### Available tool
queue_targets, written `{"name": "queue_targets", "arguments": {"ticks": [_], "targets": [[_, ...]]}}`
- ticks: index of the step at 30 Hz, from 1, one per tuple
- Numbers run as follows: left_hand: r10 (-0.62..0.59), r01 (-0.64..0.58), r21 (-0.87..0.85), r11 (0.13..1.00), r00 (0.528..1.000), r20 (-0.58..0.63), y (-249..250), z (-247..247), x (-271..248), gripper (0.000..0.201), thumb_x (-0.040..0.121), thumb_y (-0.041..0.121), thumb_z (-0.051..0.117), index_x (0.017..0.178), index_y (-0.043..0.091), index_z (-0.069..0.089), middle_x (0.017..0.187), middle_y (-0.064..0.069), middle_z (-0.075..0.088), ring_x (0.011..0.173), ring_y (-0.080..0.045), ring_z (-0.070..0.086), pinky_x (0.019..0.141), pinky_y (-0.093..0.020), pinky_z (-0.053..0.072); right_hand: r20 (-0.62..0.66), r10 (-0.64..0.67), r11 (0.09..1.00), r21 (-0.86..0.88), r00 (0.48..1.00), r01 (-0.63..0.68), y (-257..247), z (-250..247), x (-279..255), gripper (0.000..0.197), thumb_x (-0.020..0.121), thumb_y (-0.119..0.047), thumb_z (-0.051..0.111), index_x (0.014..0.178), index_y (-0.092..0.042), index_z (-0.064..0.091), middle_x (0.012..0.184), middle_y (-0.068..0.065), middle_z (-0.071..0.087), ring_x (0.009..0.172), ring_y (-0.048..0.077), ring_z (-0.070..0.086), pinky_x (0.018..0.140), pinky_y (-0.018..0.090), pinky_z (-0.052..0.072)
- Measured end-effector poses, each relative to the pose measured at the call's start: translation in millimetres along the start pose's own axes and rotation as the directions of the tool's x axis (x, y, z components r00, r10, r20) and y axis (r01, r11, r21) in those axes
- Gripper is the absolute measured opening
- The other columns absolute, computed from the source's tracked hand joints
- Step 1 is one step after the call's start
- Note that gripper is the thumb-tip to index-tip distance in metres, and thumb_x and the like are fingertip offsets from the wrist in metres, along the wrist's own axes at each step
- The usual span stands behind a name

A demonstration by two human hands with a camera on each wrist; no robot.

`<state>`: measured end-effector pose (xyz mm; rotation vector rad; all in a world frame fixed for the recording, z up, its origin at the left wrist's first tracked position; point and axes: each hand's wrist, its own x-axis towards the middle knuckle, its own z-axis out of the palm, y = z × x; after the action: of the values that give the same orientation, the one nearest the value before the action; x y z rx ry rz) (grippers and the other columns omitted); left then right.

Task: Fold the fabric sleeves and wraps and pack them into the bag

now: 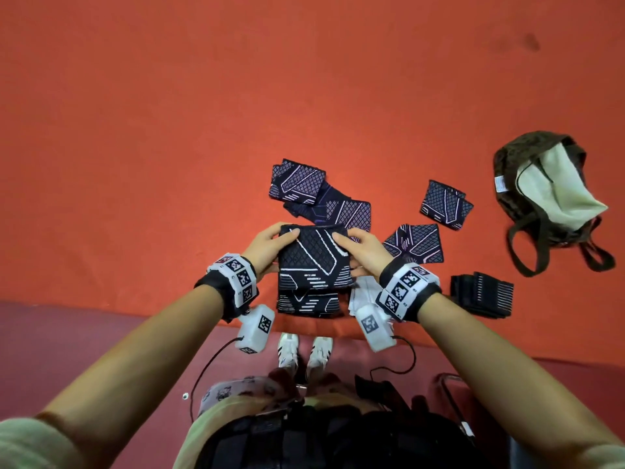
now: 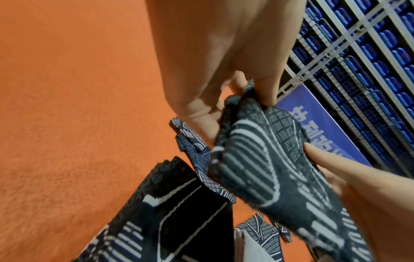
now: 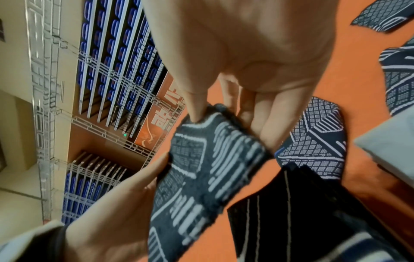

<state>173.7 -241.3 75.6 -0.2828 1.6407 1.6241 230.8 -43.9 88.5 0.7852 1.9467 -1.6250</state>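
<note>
**Both hands hold one patterned sleeve above the orange table**

Left hand (image 1: 267, 243) and right hand (image 1: 360, 247) each pinch a top corner of a dark patterned sleeve (image 1: 313, 257), thumbs on its face and fingers behind, so that it hangs above a folded sleeve (image 1: 306, 302) lying at the table's near edge. In the left wrist view the left fingers (image 2: 266, 88) curl tightly over the cloth's upper edge, and the right wrist view shows the right hand's fingers (image 3: 268, 120) clamped the same way.

The orange felt table (image 1: 203, 130) fills most of the head view. From the held sleeve, a loose heap of sleeves (image 1: 318, 194) lies at twelve o'clock, a single folded one (image 1: 414, 243) at three o'clock, another (image 1: 446, 204) at two o'clock, and a dark ribbed stack (image 1: 482, 294) at four o'clock. The brown bag (image 1: 541, 198) lies farther out at two o'clock, on its side, its pale lining (image 1: 568, 187) showing and its straps loose. Below the table edge is a dark red floor (image 1: 67, 333) and a pair of white shoes (image 1: 304, 350).

Both wrist views show rows of blue seats (image 2: 380, 53) behind white railings, perhaps a grandstand, though blurred and tilted. White cloth (image 1: 362, 296) under the right wrist is mostly hidden by the wrist gear, so its kind cannot be told.
</note>
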Motion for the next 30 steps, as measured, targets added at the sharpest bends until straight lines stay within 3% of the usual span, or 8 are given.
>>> {"name": "queue_targets", "arguments": {"ticks": [4, 8, 12, 15, 20, 23, 26, 30], "targets": [[-0.041, 0.041, 0.008, 0.999, 0.999, -0.021, -14.2, 2.1, -2.9, 0.003, 0.092, 0.023, 0.059, 0.089, 0.024, 0.060, 0.083, 0.000, 0.064, 0.069, -0.011, 0.061, 0.062, -0.025, 0.055, -0.005, -0.129, 0.990, -0.064, 0.992, 0.129, 12.2, 9.2, 0.0, 0.034, 0.093, -0.029, 0.057, 0.127, -0.026, 0.052, 0.074, 0.004, 0.059, 0.043, 0.010, 0.053, 0.036, 0.020, 0.045], [-0.051, 0.052, 0.019, 0.998, 0.996, -0.076, -28.3, 1.2, -5.8, 0.011, 0.089, 0.020, 0.063, 0.081, 0.024, 0.057, 0.081, -0.002, 0.063, 0.063, -0.012, 0.059, 0.056, -0.023, 0.052, -0.025, -0.090, 0.995, -0.048, 0.996, 0.088, 31.3, 18.6, 6.8, 0.012, 0.090, -0.016, 0.060, 0.088, -0.026, 0.056, 0.074, 0.016, 0.063, 0.065, 0.027, 0.061, 0.062, 0.047, 0.055], [-0.058, 0.063, 0.029, 0.998, 0.987, -0.147, -42.7, 1.8, -5.2, 0.019, 0.088, 0.019, 0.064, 0.076, 0.022, 0.050, 0.077, -0.004, 0.059, 0.063, -0.016, 0.055, 0.058, -0.025, 0.048, -0.014, -0.042, 0.997, -0.061, 0.999, 0.041, 45.8, 23.0, 13.3, 0.021, 0.090, -0.008, 0.057, 0.081, -0.026, 0.052, 0.068, 0.003, 0.058, 0.059, 0.020, 0.059, 0.049, 0.030, 0.053], [-0.045, 0.054, 0.041, 0.998, 0.979, -0.199, -51.7, 3.7, 2.4, 0.020, 0.088, 0.020, 0.065, 0.076, 0.021, 0.049, 0.071, -0.004, 0.056, 0.060, -0.018, 0.053, 0.059, -0.029, 0.048, -0.072, -0.081, 0.993, -0.094, 0.994, 0.074, 52.3, 25.6, 22.4, 0.020, 0.088, -0.011, 0.060, 0.082, -0.030, 0.057, 0.073, -0.002, 0.058, 0.071, 0.023, 0.060, 0.073, 0.043, 0.055], [0.112, 0.001, 0.278, 0.961, 0.914, -0.390, -64.0, 7.3, 27.7, 0.031, 0.078, 0.008, 0.072, 0.082, 0.021, 0.044, 0.084, -0.003, 0.053, 0.081, -0.022, 0.051, 0.076, -0.037, 0.044, -0.236, -0.096, 0.987, -0.148, 0.967, 0.062, 61.2, 36.3, 32.4, 0.020, 0.089, -0.012, 0.058, 0.108, -0.017, 0.063, 0.086, -0.002, 0.062, 0.077, 0.014, 0.057, 0.072, 0.022, 0.043], [0.306, -0.069, 0.642, 0.763, 0.914, -0.266, -66.0, 10.1, 32.7, 0.042, 0.078, 0.000, 0.066, 0.112, 0.015, 0.048, 0.115, -0.008, 0.048, 0.101, -0.024, 0.050, 0.091, -0.035, 0.043, -0.247, -0.123, 0.972, -0.223, 0.961, 0.067, 68.0, 42.3, 31.2, 0.049, 0.085, -0.001, 0.056, 0.128, -0.026, 0.052, 0.116, 0.010, 0.054, 0.099, 0.022, 0.056, 0.091, 0.026, 0.045], [0.510, -0.308, 0.915, 0.261, 0.849, 0.140, -73.6, 3.4, 32.4, 0.051, 0.075, 0.002, 0.063, 0.124, 0.013, 0.053, 0.136, -0.014, 0.045, 0.125, -0.034, 0.042, 0.103, -0.047, 0.038, -0.100, -0.226, 0.827, -0.545, 0.969, 0.136, 73.3, 43.6, 23.6, 0.064, 0.086, -0.005, 0.056, 0.142, -0.031, 0.037, 0.152, 0.009, 0.020, 0.137, 0.025, 0.026, 0.112, 0.029, 0.024], [0.193, -0.428, 0.868, -0.252, 0.856, 0.479, -92.1, -6.3, 28.4, 0.076, 0.085, 0.062, 0.033, 0.143, 0.014, 0.038, 0.152, -0.002, 0.032, 0.143, -0.027, 0.019, 0.108, -0.066, 0.018, 0.166, -0.241, 0.491, -0.829, 0.956, 0.267, 87.3, 43.3, 8.9, 0.081, 0.087, -0.035, 0.061, 0.150, -0.016, 0.014, 0.159, 0.001, -0.011, 0.145, 0.028, -0.014, 0.119, 0.049, 0.006]]}}
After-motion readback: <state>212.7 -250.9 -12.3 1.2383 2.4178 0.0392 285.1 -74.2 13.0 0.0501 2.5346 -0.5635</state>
